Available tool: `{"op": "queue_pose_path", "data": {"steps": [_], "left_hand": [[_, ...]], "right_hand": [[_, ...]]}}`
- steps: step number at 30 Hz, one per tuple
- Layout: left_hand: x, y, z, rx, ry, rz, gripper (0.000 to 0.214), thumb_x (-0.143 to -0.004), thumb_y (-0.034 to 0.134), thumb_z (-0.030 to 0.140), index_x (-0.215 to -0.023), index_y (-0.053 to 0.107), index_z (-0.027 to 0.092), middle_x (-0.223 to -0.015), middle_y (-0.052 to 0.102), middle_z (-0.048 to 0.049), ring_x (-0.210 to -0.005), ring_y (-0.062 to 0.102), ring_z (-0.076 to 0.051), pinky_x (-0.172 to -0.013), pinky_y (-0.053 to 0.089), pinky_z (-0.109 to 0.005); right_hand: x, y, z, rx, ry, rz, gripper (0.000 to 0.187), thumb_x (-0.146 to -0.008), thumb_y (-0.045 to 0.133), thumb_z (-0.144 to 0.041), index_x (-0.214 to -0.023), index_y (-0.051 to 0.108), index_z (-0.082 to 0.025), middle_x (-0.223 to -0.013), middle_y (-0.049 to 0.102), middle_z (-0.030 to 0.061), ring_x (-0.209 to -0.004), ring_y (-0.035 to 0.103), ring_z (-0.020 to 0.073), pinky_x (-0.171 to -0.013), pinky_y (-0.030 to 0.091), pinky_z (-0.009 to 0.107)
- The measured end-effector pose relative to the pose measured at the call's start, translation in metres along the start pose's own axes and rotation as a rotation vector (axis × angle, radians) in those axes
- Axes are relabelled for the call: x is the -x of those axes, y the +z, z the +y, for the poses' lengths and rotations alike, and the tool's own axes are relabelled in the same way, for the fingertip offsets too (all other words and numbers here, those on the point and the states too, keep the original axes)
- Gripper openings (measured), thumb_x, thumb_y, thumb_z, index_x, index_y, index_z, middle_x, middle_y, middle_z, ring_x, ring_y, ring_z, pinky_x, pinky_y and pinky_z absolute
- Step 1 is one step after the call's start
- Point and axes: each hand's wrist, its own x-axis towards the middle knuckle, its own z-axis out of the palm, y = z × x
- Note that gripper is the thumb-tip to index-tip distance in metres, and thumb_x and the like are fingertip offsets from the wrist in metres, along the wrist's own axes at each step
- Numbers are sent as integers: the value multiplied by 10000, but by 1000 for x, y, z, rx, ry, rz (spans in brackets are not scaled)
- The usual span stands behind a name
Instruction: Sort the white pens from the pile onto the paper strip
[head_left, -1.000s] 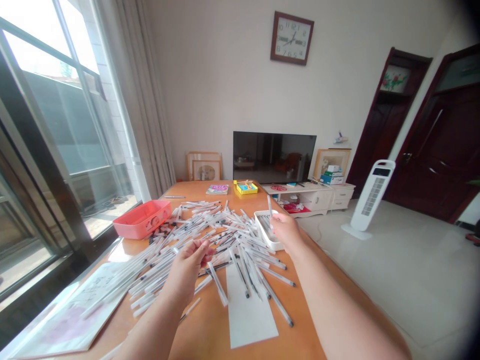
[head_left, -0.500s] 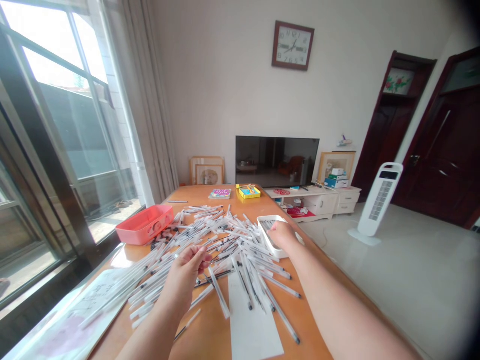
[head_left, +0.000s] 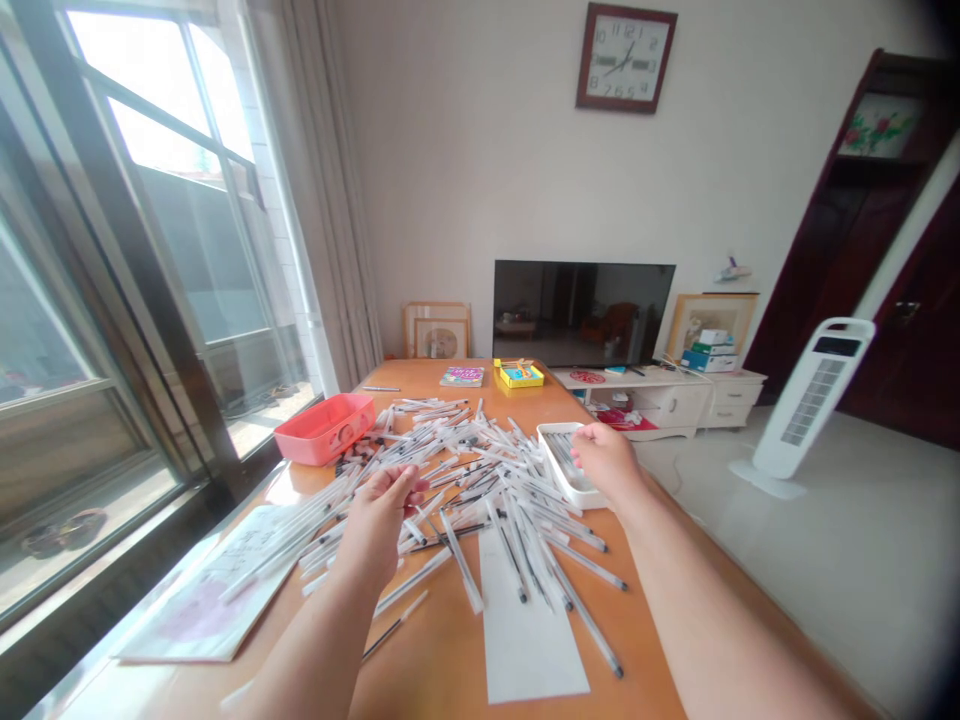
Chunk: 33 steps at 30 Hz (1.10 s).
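Pens (head_left: 480,465) across a brown table (head_left: 427,660), 1 clock (head_left: 627,57) beyond

The heaped pens (head_left: 461,560) are of smooth, see-through plastic. Around them, the box (head_left: 311,448) at ten o'clock is plastic with a low sheen, the tray (head_left: 580,497) at two o'clock smooth plastic, and the sheet (head_left: 529,650) at five o'clock matt paper. The table (head_left: 420,680) is glossy and looks like varnished wood, though blur makes that uncertain. At one o'clock the television (head_left: 585,312) is shiny and reflecting; the curtain (head_left: 326,180) at eleven is matt cloth.
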Motion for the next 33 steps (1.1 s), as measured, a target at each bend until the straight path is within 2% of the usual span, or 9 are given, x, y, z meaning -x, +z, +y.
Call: {"op": "queue_pose_path", "data": {"steps": [3,7,10,12,15,19,23,25,33], "left_hand": [[-6,-11,6,47,23,84,466,-682,801,517,-940,645,161,-831,716,-53,-620,568,-94,-614,394,-229],[-14,-27,11,46,41,200,471,-693,785,502,-995,642,171,-878,725,-61,-637,580,-92,-635,401,-228],[-21,-37,9,-32,45,269,473,-717,750,500,-1042,634,176,-916,735,-81,-681,606,-118,-659,419,-246],[-25,-42,5,-165,75,290,461,-757,696,508,-1067,627,174,-934,736,-98,-722,629,-154,-674,438,-274],[-30,-45,-4,-475,194,262,394,-817,604,503,-1034,653,177,-947,729,-113,-814,650,-217,-723,460,-326],[-31,-42,-16,-712,260,201,231,-769,666,393,-897,720,209,-959,714,-110,-942,625,-286,-849,433,-395],[-25,-37,-23,-1201,288,145,255,-842,570,368,-1001,742,266,-1142,679,-120,-1084,556,-354,-914,381,-475],[-21,-34,-25,-1369,285,116,293,-865,538,399,-1062,731,300,-1220,652,-115,-1144,514,-387,-924,364,-511],[-20,-33,-31,-1498,268,120,239,-857,537,394,-969,723,293,-1209,644,-108,-1173,490,-381,-975,316,-533]], "right_hand": [[22,5,-22,-133,-7,-43,327,-826,556,-442,-964,675,-171,-793,725,73,-591,629,171,-526,444,268],[55,19,-39,-256,-86,-103,326,-834,583,-478,-925,672,-178,-730,690,49,-568,575,162,-537,429,274],[73,34,-31,-218,-142,-129,306,-860,559,-476,-919,665,-196,-707,675,29,-614,581,177,-586,436,281],[79,43,-19,-143,-176,-149,290,-862,547,-468,-887,664,-204,-688,671,24,-635,588,190,-596,426,283],[82,52,-4,-42,-228,-193,263,-848,549,-449,-845,675,-219,-662,668,20,-635,588,199,-585,406,278],[82,54,3,29,-248,-216,248,-844,538,-435,-835,686,-236,-617,648,8,-592,564,195,-555,376,270],[82,52,1,77,-255,-239,254,-869,512,-430,-854,683,-242,-588,616,-9,-563,540,184,-541,350,264],[84,52,-1,89,-270,-257,254,-887,495,-421,-867,678,-245,-593,610,-14,-569,540,181,-540,340,262],[91,52,-7,115,-323,-257,235,-901,486,-396,-830,652,-245,-652,635,-14,-616,554,173,-558,335,258]]}}
